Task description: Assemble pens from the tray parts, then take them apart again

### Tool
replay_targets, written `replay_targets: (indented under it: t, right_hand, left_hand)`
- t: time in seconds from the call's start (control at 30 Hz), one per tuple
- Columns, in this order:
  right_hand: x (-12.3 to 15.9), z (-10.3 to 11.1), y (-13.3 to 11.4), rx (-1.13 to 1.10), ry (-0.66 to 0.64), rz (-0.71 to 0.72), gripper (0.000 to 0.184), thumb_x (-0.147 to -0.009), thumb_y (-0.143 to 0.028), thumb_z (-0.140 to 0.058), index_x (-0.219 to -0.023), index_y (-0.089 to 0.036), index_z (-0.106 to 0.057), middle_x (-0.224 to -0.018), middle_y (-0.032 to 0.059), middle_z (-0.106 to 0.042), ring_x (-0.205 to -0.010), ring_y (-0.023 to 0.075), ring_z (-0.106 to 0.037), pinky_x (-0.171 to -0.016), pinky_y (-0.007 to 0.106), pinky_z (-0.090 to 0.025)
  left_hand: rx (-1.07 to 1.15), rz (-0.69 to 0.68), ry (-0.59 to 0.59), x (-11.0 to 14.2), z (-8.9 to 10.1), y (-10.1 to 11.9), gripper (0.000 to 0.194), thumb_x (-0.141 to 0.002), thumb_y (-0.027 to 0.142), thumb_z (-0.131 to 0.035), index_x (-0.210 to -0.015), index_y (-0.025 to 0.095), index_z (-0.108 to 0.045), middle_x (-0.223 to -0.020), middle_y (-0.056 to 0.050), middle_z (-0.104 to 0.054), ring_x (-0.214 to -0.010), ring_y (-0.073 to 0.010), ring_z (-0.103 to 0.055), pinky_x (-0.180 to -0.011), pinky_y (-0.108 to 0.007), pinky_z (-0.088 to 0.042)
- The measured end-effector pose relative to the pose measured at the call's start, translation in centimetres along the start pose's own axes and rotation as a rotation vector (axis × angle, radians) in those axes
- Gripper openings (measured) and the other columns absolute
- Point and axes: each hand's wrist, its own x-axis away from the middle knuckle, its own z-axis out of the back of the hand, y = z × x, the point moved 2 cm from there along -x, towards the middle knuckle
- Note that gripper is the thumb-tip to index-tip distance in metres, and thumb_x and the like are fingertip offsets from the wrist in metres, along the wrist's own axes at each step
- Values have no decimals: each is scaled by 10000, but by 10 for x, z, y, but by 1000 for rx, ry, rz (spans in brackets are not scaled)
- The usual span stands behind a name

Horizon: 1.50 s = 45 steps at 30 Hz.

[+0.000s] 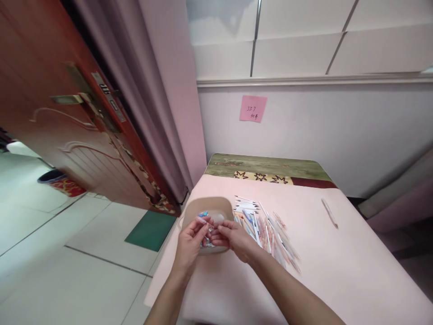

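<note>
Over a beige plastic bin [192,207] at the table's left side, my two hands meet with the fingertips close together. My left hand [190,239] is closed on a pale, slim pen part [200,220] between thumb and fingers. Pinched fingers of my right hand [233,235] are beside it; what they hold, if anything, is too small to tell. Small blue and whitish pieces [204,213] lie in the bin, partly hidden by my hands. Just right of the bin spreads a pile of pens and pen parts [277,239], with slim white sticks with dark tips [246,206] behind it.
A single white pen [329,213] lies apart on the right of the pink-covered table [341,271]. Behind the table is a wall with a pink sticky note [253,109]. A red-brown door [67,117] and a green mat [151,230] are on the left.
</note>
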Motion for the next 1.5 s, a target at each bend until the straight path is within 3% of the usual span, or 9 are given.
replay_targets:
  t: [0.07,0.2,0.3,0.5,0.67,0.87,0.97,1.2,1.5]
  right_hand:
    - [-3,9,-12,312,81,111,200,-857,-280,-539,-974,-141,-623,-825,57,-713,-754,155,-685,-739,290,-541]
    - [-10,21,-43,1440,265,325,217,-875,-192,-511,-1024,-165,-666,-992,104,-712,-888,192,-671,-773,289,-490]
    - [-17,19,-46,1766,211,292,142,-812,-131,-577,-845,-134,-715,-914,153,-719,-905,246,-671,-772,315,-465]
    - [-29,-4,-16,1933,49,252,152,-752,-65,-600,-817,-103,-731,-830,188,-723,-861,280,-683,-772,356,-463]
    - [-37,-11,-12,1966,7,250,192,-764,-105,-590,-895,-109,-731,-873,198,-721,-904,297,-676,-784,378,-476]
    - [-47,-22,-9,1900,-105,247,191,-774,-282,-626,-928,-294,-739,-919,33,-750,-874,222,-692,-719,276,-508]
    - [-48,-28,-5,1894,-163,237,181,-702,-303,-701,-875,-278,-749,-884,28,-754,-846,220,-697,-712,257,-515]
    - [-47,-14,-16,1903,10,227,236,-798,-125,-577,-974,-169,-728,-956,142,-733,-888,261,-695,-713,285,-506]
    - [-54,1,-32,1884,90,230,206,-818,-154,-575,-936,-194,-739,-874,118,-748,-842,218,-698,-698,246,-472]
  left_hand:
    - [130,23,45,-2,8,1,361,-678,271,-779,-990,111,-697,-835,-69,-714,-531,-59,-527,-453,-148,-407]
    - [488,187,137,-10,24,1,83,-780,105,-652,-854,82,-682,-862,-100,-710,-537,-60,-544,-417,-133,-412]
    - [619,291,162,-14,28,-1,148,-845,36,-525,-797,80,-659,-822,-105,-706,-502,-59,-534,-378,-129,-399]
    - [657,311,168,-14,25,0,185,-886,35,-471,-816,68,-639,-815,-112,-702,-493,-64,-546,-371,-136,-408]
    - [651,284,219,-15,32,4,198,-903,40,-452,-822,57,-632,-800,-102,-704,-477,-54,-536,-359,-130,-396]
    - [662,305,208,-16,32,-1,180,-897,39,-464,-822,59,-628,-789,-102,-703,-471,-58,-534,-355,-137,-393]
    - [664,319,202,-16,30,-3,183,-898,44,-464,-819,61,-628,-781,-100,-701,-471,-58,-528,-353,-137,-389]
    - [655,317,222,-15,35,-2,182,-892,41,-466,-806,77,-622,-775,-91,-698,-464,-57,-520,-352,-135,-385]
    - [653,313,201,-15,33,-2,169,-894,53,-476,-816,65,-625,-801,-92,-698,-480,-57,-529,-364,-137,-390]
